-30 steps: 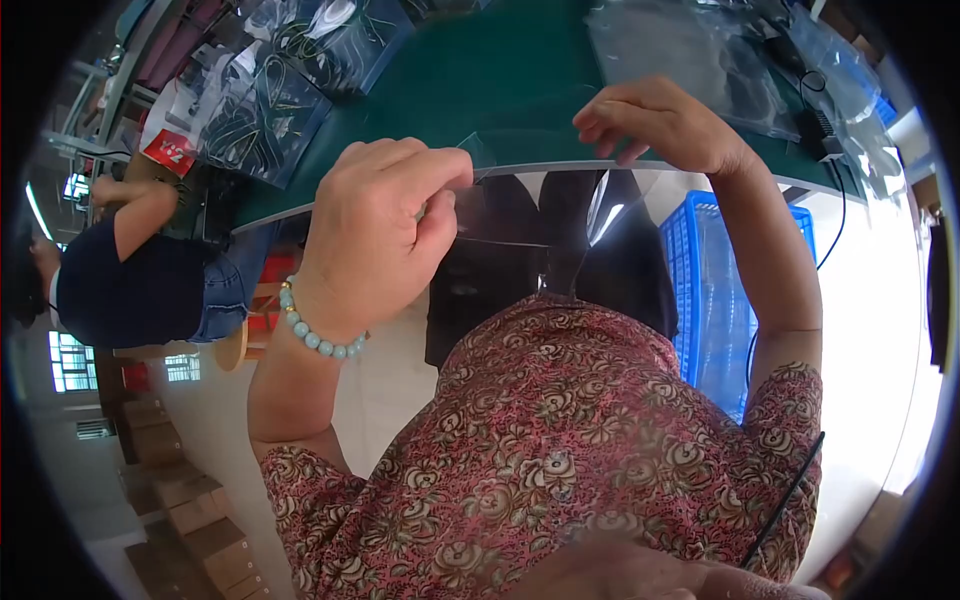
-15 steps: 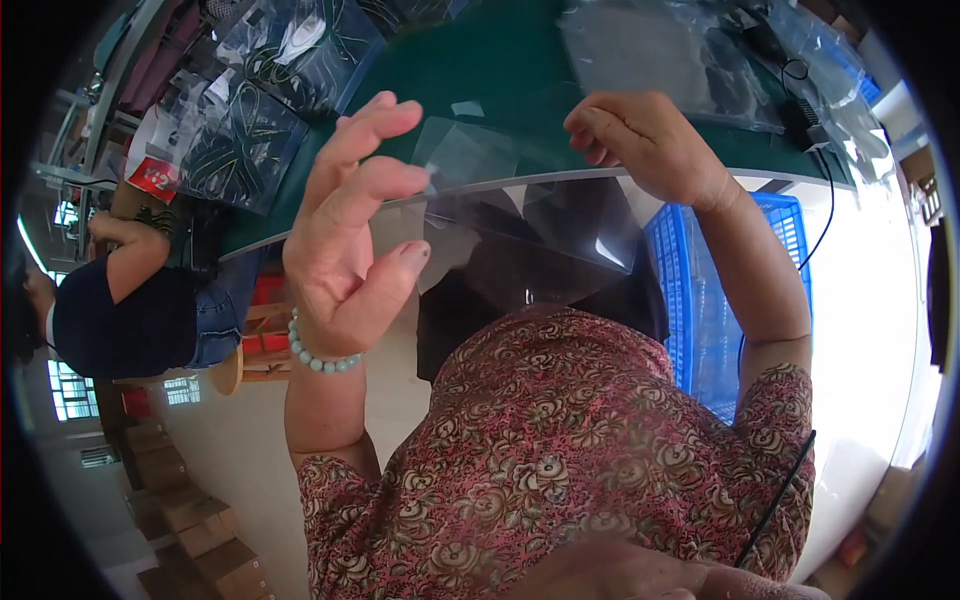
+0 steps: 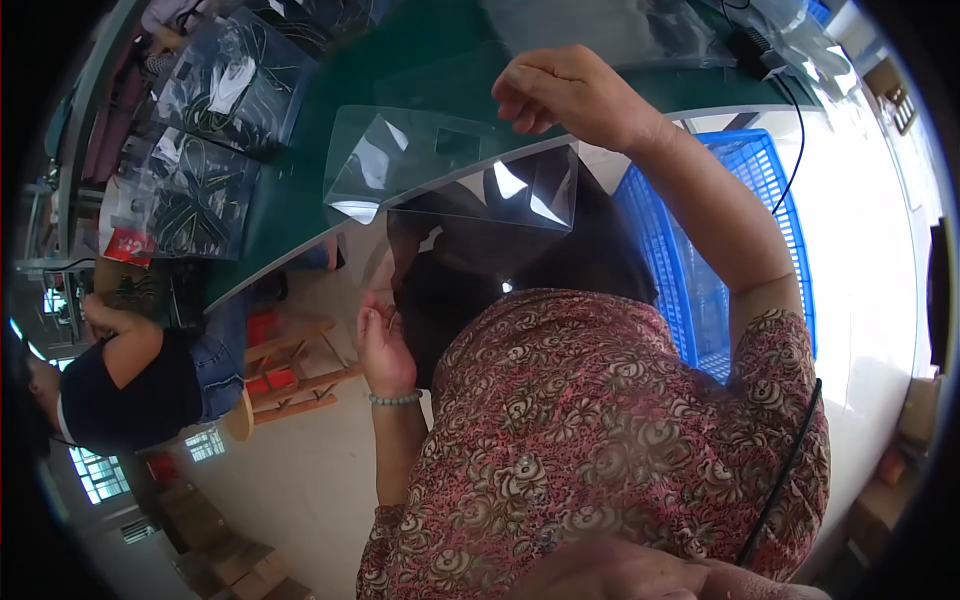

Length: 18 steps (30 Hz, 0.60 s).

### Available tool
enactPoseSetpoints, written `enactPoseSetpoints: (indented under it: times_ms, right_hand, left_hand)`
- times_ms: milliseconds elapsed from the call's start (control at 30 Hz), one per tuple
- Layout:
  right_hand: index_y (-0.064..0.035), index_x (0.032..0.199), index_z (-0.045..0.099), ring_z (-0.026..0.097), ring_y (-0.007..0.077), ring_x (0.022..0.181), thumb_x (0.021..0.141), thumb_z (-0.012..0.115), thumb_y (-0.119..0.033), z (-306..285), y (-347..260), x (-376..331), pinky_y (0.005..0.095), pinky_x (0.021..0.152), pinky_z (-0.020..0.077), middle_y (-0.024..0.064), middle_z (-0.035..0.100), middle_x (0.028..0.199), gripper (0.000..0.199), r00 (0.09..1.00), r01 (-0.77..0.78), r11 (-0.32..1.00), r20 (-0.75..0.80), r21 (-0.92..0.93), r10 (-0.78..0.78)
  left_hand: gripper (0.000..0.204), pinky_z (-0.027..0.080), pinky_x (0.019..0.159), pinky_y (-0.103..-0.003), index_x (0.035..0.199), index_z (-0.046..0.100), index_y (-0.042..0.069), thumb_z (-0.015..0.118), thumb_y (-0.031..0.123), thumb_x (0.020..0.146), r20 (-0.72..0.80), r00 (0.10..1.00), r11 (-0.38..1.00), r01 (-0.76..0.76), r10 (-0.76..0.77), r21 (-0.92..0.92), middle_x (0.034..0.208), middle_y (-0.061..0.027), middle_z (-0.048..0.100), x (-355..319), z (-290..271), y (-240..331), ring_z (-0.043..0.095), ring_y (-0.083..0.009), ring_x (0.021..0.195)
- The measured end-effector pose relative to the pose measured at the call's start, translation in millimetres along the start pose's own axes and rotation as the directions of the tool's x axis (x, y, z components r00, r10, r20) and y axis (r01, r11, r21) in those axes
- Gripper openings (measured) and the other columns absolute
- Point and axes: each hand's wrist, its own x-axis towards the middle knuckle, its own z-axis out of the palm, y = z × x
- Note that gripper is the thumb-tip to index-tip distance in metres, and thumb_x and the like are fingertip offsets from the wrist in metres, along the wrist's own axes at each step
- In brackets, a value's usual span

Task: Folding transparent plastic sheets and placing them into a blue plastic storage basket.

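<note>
A clear, folded plastic sheet (image 3: 470,185) with bright glare on its panels hangs over the front edge of the green table, tilted. At its upper right edge my right hand (image 3: 575,98) is closed, fingers curled together and pinching the plastic. My left hand (image 3: 387,350), with a pale green bead bracelet (image 3: 394,398) at the wrist, is low, below the sheet's left part. Its thumb points up, but its other fingers are partly hidden and blurred, so whether it grips anything is unclear.
A green table (image 3: 285,190) runs across the front. Packs of dark cords in clear bags (image 3: 205,195) lie at left, and plastic bags (image 3: 610,35) at the back. A blue crate (image 3: 715,260) stands below at right. At left are a wooden stool (image 3: 300,385) and another person (image 3: 135,370).
My left hand has dropped from beside the sheet, where its fingers were spread, to below it. The right hand and the sheet have shifted left and away, and the view has turned slightly.
</note>
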Motion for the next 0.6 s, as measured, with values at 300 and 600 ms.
enactPoseSetpoints:
  times_ms: [300,600]
  right_hand:
    - [0.0032,0.109,0.065,0.07,0.0169,0.082,0.107,0.043,-0.032,4,2,-9,0.0291,0.074,0.0579,0.0112,0.07,0.093,0.042,0.999,-0.047,0.988,-0.011,0.144,0.05]
    - [0.0037,0.105,0.064,0.066,0.0136,0.077,0.106,0.045,-0.025,23,-11,-14,0.0279,0.072,0.0575,0.0083,0.066,0.086,0.035,0.991,0.008,0.97,-0.132,0.243,0.025]
  left_hand:
    - [0.032,0.039,0.105,-0.046,0.125,0.058,0.012,0.042,0.032,0.105,0.391,0.92,0.916,0.183,-0.031,-0.357,0.116,-0.0088,0.065,-5,13,27,0.059,-0.0232,0.109]
    - [0.046,0.047,0.095,-0.048,0.144,0.043,0.022,0.053,0.033,0.101,0.92,0.275,0.877,0.319,0.278,-0.36,0.112,-0.012,0.063,4,89,65,0.063,-0.0215,0.096]
